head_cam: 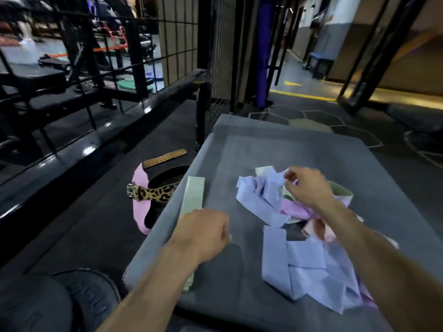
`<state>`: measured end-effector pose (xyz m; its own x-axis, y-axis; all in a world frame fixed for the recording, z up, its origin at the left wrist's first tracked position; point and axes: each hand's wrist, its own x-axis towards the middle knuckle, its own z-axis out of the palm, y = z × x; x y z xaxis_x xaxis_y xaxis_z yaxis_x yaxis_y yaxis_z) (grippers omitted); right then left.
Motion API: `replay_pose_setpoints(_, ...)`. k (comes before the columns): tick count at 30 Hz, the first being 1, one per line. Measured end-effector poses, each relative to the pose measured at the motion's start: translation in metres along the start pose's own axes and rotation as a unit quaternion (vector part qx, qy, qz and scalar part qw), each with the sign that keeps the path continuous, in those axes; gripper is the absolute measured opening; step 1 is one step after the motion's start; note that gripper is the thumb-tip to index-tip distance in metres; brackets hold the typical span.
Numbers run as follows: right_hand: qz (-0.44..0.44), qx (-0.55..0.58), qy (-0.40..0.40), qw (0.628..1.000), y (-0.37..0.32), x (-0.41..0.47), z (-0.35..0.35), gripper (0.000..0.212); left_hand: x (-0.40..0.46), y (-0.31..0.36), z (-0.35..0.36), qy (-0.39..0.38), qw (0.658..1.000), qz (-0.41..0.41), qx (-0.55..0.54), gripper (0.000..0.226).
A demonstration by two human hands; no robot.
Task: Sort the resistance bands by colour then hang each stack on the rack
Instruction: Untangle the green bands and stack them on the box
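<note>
Resistance bands of flat lilac, pink and pale green fabric lie tangled on the right of the grey padded mat; the right hand is on the heap, fingertips pinching a lilac strip at its far edge. Left of it, one pale green band lies straight, long axis near-to-far. The left hand hovers over its middle, fingers loosely curled and holding nothing, so I judge it nearer.

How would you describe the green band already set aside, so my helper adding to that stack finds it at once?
Start at the grey padded platform and go to its left edge. The pale green band lies there flat and straight, running under the left hand. Unlike the crumpled lilac and pink bands heaped to the right, it lies alone.
</note>
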<state>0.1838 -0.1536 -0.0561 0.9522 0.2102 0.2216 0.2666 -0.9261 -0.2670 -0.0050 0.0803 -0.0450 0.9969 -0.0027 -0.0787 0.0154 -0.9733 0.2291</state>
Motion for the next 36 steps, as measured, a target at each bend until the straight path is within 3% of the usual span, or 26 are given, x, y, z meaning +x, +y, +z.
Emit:
replay_pose_setpoints(6,-0.019,-0.110,-0.100,0.989,0.016,0.010,0.018,0.037,0.014,0.040,0.003,0.018,0.999,0.026,-0.016,0.020)
replay_pose_setpoints(10,-0.006,-0.159,-0.067,0.985,0.016,0.013,0.028,0.030,0.017,0.050,0.004,0.028,0.999,0.027,-0.022,0.018)
replay_pose_setpoints(13,0.046,-0.026,0.011,0.999,0.013,0.006,0.014,0.024,0.018,0.050,0.005,0.041,0.998,0.025,-0.036,0.017)
replay_pose_setpoints(16,0.068,0.130,0.119,0.982,0.020,-0.002,-0.019,0.020,0.019,0.051,0.002,0.065,0.996,0.018,-0.052,0.016)
replay_pose_setpoints(18,0.085,0.231,0.173,0.954,0.024,-0.008,-0.050,0.020,0.017,0.054,0.000,0.093,0.994,0.015,-0.059,0.016)
replay_pose_setpoints(21,0.086,0.425,0.224,0.873,0.021,-0.021,-0.098,0.019,0.014,0.058,-0.003,0.143,0.986,0.009,-0.086,0.013)
replay_pose_setpoints(23,0.062,0.510,0.236,0.825,0.010,-0.034,-0.130,0.018,0.011,0.063,-0.005,0.178,0.976,0.014,-0.128,0.010)
replay_pose_setpoints(25,0.037,0.550,0.240,0.799,-0.005,-0.050,-0.157,0.016,0.009,0.068,-0.007,0.204,0.956,0.037,-0.205,0.006)
replay_pose_setpoints(27,0.031,0.581,0.240,0.777,-0.021,-0.062,-0.172,0.013,0.009,0.072,-0.009,0.225,0.921,0.067,-0.310,0.009)
replay_pose_setpoints(29,0.035,0.608,0.234,0.758,-0.034,-0.076,-0.180,0.011,0.006,0.079,-0.011,0.234,0.877,0.098,-0.407,0.027)
replay_pose_setpoints(31,0.033,0.624,0.213,0.751,-0.047,-0.089,-0.183,0.012,0.000,0.086,-0.013,0.225,0.854,0.126,-0.452,0.050)
replay_pose_setpoints(34,0.048,0.653,0.186,0.733,-0.065,-0.105,-0.178,0.016,-0.007,0.093,-0.015,0.169,0.848,0.160,-0.476,0.078)
replay_pose_setpoints(36,0.058,0.669,0.169,0.721,-0.076,-0.113,-0.170,0.012,-0.009,0.095,-0.016,0.143,0.841,0.170,-0.493,0.067)
